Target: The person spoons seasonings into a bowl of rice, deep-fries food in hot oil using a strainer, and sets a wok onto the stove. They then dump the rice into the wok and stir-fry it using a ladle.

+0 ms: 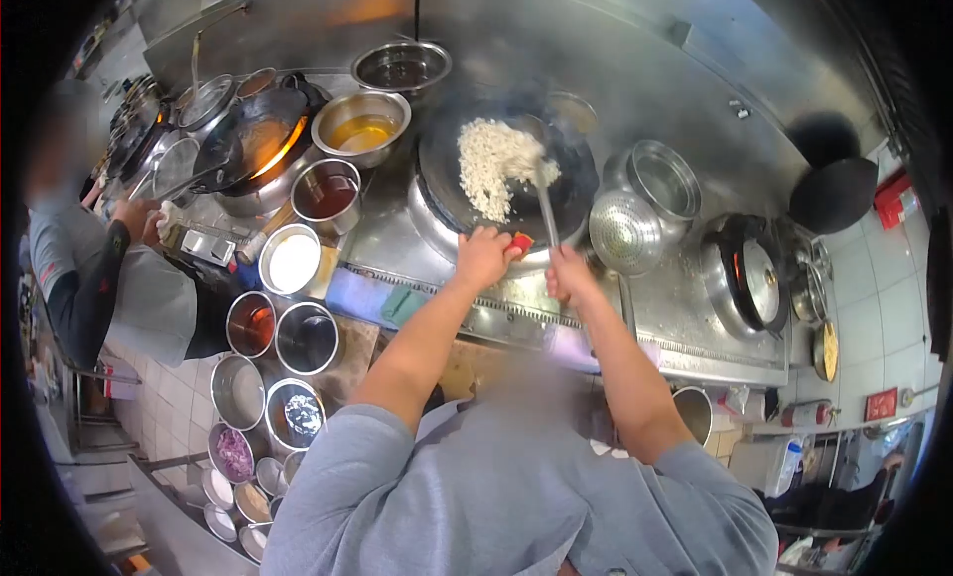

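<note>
A large dark wok (574, 194) sits on the burner in front of me, with a pale, rice-like heap (486, 164) in it. My left hand (483, 256) is closed at the wok's near rim, beside a small red piece (518, 245) that looks like a folded cloth. In my right hand (571, 275) is the handle of a long metal ladle (547, 209). It reaches over the rim into the white food, where its head is mostly hidden.
A perforated strainer (625, 232) lies right of the wok, by a metal pot (667, 179). To the left stand a bowl of yellow liquid (361, 129) and several metal containers. Another person (129, 288) works at a flaming wok (260, 144). A lidded pot (747, 275) stands right.
</note>
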`<action>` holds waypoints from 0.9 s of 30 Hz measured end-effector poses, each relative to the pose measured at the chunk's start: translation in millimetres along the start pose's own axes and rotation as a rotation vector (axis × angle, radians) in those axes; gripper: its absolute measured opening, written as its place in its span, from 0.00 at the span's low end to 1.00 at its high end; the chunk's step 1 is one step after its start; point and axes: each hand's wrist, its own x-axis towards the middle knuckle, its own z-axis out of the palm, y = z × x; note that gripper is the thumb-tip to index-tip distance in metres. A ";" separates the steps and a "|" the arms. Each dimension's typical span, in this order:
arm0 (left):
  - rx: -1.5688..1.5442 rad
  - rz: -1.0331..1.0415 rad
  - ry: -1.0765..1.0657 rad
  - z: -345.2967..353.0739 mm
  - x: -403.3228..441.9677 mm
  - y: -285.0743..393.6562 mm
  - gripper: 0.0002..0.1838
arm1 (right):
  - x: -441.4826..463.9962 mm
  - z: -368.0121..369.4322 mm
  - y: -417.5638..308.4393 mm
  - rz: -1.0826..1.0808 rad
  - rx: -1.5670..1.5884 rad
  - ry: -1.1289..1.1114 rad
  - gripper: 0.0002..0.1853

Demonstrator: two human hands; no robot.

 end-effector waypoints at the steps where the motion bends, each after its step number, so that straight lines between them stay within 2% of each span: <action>1: 0.009 -0.015 -0.002 -1.1 0.6 0.3 0.16 | -12.4 -2.1 -22.4 -0.036 -0.081 0.022 0.16; 3: 0.028 -0.032 -0.014 -3.8 0.1 1.0 0.16 | -33.8 -19.3 -61.4 -0.171 -0.387 -0.034 0.20; 4: 0.021 -0.035 -0.031 -2.2 -1.1 2.2 0.16 | -43.0 -23.3 -69.3 -0.380 -0.694 0.076 0.21; 8: -0.042 -0.059 0.001 2.8 -1.6 -5.4 0.15 | -100.7 -20.5 -71.3 -0.311 -0.454 0.048 0.22; 10: -0.096 -0.027 -0.020 3.8 -2.5 -10.2 0.16 | -98.3 -21.2 -52.2 -0.297 -0.382 0.018 0.23; 12: -0.069 -0.033 -0.015 -1.7 -2.7 -7.7 0.16 | -57.2 -26.9 3.0 0.151 0.757 -0.599 0.16; 14: -0.033 -0.048 -0.026 -6.3 -2.3 -1.6 0.15 | -12.2 -14.9 32.8 0.365 0.843 -0.505 0.14; 15: -0.009 -0.039 -0.005 -3.3 -2.2 -2.6 0.15 | 4.1 -11.1 27.0 0.282 0.625 -0.317 0.16; 16: -0.007 -0.038 -0.006 -5.1 -0.4 -3.4 0.15 | 11.5 -3.0 5.1 0.282 0.628 -0.318 0.16; 18: 0.024 -0.017 0.008 -4.7 -3.7 -3.3 0.15 | -6.9 7.0 -41.8 -0.141 -0.214 0.047 0.17; 19: 0.018 0.008 0.049 0.2 -3.5 -6.6 0.14 | -23.1 -2.4 -49.4 -0.142 -0.205 0.056 0.17; 21: 0.007 0.007 0.032 -1.3 -2.4 -5.6 0.14 | -68.4 -30.3 -48.7 -0.289 -0.393 0.003 0.18; 23: -0.007 -0.020 0.026 1.9 -2.5 -7.4 0.14 | -130.1 -49.0 -31.0 -0.171 -0.176 0.004 0.18; 25: 0.010 -0.021 0.019 2.0 1.0 -9.7 0.15 | -163.3 -63.4 -8.8 0.139 0.394 -0.184 0.17; 26: 0.025 -0.011 0.000 3.1 -0.7 -9.8 0.15 | -133.3 -65.7 9.5 0.145 0.396 -0.189 0.17; 27: 0.024 -0.005 -0.022 3.4 -6.7 -8.8 0.15 | -85.5 -68.8 46.1 0.191 0.539 -0.317 0.16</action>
